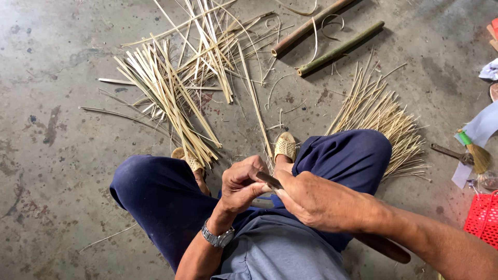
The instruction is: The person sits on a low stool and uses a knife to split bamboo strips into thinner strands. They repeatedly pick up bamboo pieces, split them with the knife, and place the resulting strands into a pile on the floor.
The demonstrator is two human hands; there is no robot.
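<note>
Left hand [243,182], metal watch [218,238] on the wrist, curled tight round a thin pale bamboo strip [263,135] running up from the fist between the knees to the floor. Right hand [316,199] closed round a dark-bladed knife [270,180], blade tip laid against the strip at the left thumb, dark wooden handle [383,247] jutting back past the forearm. Both hands together over the lap, above dark blue trousers [155,192] and tan woven sandals [286,145].

Only container: red plastic mesh basket [483,218] at the right edge, mostly cut off; contents impossible to tell.

On the grey stained concrete floor [62,78]: loose heap of flat pale split bamboo slats [171,93] ahead of the left knee, one end reaching the left sandal. Fan of fine thin bamboo slivers [378,116] just behind the right knee, partly hidden by it. Two round bamboo poles, one brownish [311,23], one green [340,48], lying side by side farther off. Small straw hand brush [474,155] with a dark handle near the right edge, beside scraps of pale cloth [482,127]. Curled shavings scattered between the piles.
</note>
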